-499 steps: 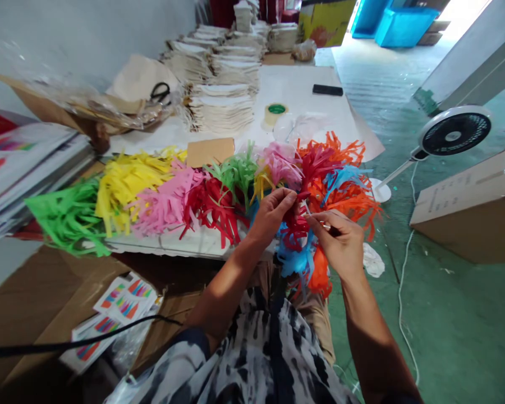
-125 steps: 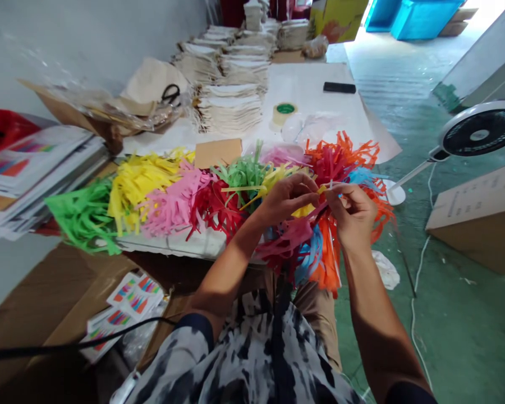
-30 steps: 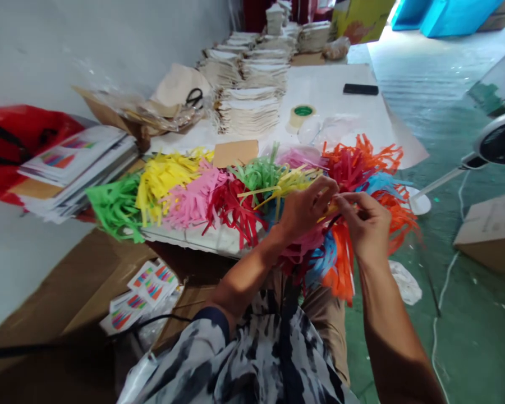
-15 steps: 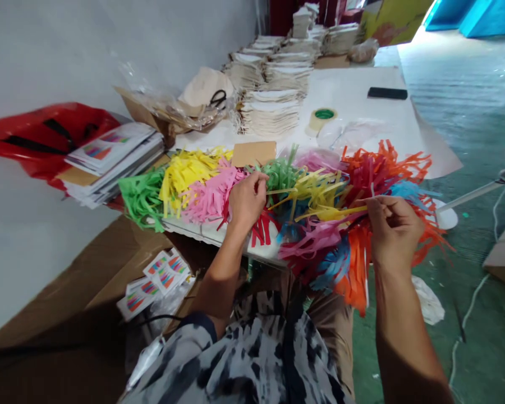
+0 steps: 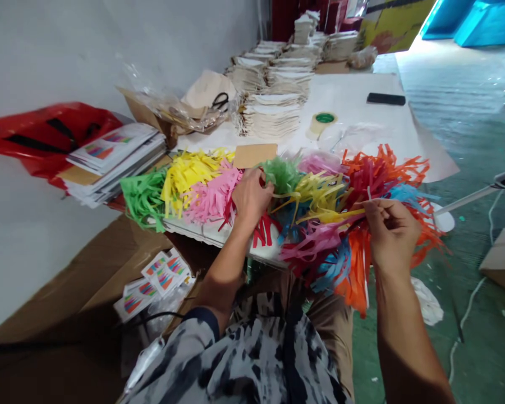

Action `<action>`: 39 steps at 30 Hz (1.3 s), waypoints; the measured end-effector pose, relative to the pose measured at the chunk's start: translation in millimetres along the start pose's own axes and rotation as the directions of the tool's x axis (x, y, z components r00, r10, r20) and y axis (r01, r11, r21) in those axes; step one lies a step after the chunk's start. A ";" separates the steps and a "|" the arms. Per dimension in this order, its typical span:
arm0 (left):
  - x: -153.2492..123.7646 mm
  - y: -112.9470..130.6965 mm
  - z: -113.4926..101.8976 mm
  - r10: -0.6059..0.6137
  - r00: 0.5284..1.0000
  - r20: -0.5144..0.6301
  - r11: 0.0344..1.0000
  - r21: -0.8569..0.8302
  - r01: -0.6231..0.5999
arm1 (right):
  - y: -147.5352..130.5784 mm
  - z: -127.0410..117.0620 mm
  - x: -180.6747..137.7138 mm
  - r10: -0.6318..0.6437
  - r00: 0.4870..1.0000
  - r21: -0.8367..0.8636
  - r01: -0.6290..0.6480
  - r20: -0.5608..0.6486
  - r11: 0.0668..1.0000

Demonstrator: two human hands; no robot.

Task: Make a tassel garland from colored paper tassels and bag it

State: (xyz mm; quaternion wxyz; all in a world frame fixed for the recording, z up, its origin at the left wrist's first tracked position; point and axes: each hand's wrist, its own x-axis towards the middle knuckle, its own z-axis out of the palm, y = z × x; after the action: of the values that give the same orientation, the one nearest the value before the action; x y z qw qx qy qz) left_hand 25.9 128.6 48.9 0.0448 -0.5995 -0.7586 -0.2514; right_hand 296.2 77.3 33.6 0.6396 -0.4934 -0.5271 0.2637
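- Head view: two bare hands, one left hand [image 5: 252, 193], one right hand [image 5: 393, 230], well apart.
- Three tassels lie left of the left fingers: one dark green tassel [image 5: 141, 193] farthest out, one bright yellow tassel [image 5: 185, 179], one pink tassel [image 5: 212, 193] nearest.
- One red tassel [image 5: 263, 233], partly hidden under the left hand; strips show below the fingers.
- One light green tassel [image 5: 283, 175], just right of the left fingertips, touching. Left fingers bent close together; cannot tell whether they grip it.
- One lemon-yellow tassel [image 5: 326, 196] between the hands, its narrow end at the right fingertips, strips spread leftward.
- Right thumb and forefinger clamped on that narrow end; one white cord [image 5: 369, 193] sticks up there.
- Around the right fingers: orange strips [image 5: 356, 275] below, blue strips [image 5: 408, 193] just beyond; overlapping, bunches not countable.
- Beyond the left fingers: one brown card [image 5: 255, 156]. Farther off, between both hands: one tape roll [image 5: 317, 130].
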 end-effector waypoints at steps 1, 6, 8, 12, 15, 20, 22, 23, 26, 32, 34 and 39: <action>6.3 -0.4 -5.4 0.016 0.998 -0.062 0.999 -0.049 -0.019 | 0.4 -0.2 0.2 -0.003 1.000 -0.003 0.003 0.005 1.000; 41.6 -1.5 -25.5 0.070 0.974 -0.215 0.958 -0.258 -0.126 | 4.6 -1.6 1.2 -0.025 0.999 -0.029 0.026 0.019 0.999; 52.9 -2.8 -27.0 0.075 0.977 -0.201 0.926 -0.350 -0.143 | 5.4 -3.1 1.2 -0.039 0.999 -0.058 0.040 0.023 0.998; 72.0 -10.6 -22.9 0.050 0.963 -0.265 0.844 -0.504 -0.182 | 5.8 -7.9 0.8 -0.048 0.999 -0.097 0.050 0.024 0.994; 84.2 -15.3 -22.1 0.009 0.908 -0.419 0.733 -0.615 -0.291 | 5.9 -10.4 0.7 -0.041 0.998 -0.111 0.045 0.038 0.993; 65.3 7.7 -35.5 0.057 0.855 -0.516 0.642 -0.636 -0.427 | 3.4 -7.4 0.7 -0.050 0.998 -0.153 0.055 0.036 0.987; 41.7 26.8 -38.3 0.248 0.875 -0.417 0.659 -0.589 -0.468 | 0.8 -4.6 0.1 -0.064 0.997 -0.178 0.068 0.032 0.982; 29.2 36.5 -37.2 0.369 0.868 -0.332 0.656 -0.569 -0.496 | -0.5 -3.2 -0.3 -0.081 0.996 -0.177 0.086 0.038 0.980; -2.4 60.5 -24.7 0.591 0.802 -0.089 0.624 -0.580 -0.524 | -3.0 0.9 -2.5 -0.141 0.981 -0.131 0.158 0.134 0.979; -22.2 78.7 6.9 0.646 0.758 0.091 0.420 -0.872 -0.253 | 10.3 7.4 -6.5 0.010 0.959 -0.041 0.001 0.284 0.999; -22.8 80.5 13.5 0.631 0.768 0.112 0.356 -0.921 -0.158 | 16.4 8.2 -8.0 0.082 0.954 -0.018 -0.080 0.289 0.997; -29.3 87.6 23.0 0.473 0.863 0.177 0.241 -0.968 0.066 | 21.6 10.5 -11.6 0.111 0.949 -0.046 -0.102 0.294 0.994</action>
State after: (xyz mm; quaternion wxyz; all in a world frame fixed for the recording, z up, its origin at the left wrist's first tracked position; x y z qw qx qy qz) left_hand 121.1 126.2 46.7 -0.4628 -0.6382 -0.3510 -0.5053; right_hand 286.9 79.1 8.7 0.5309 -0.4857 -0.5935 0.3605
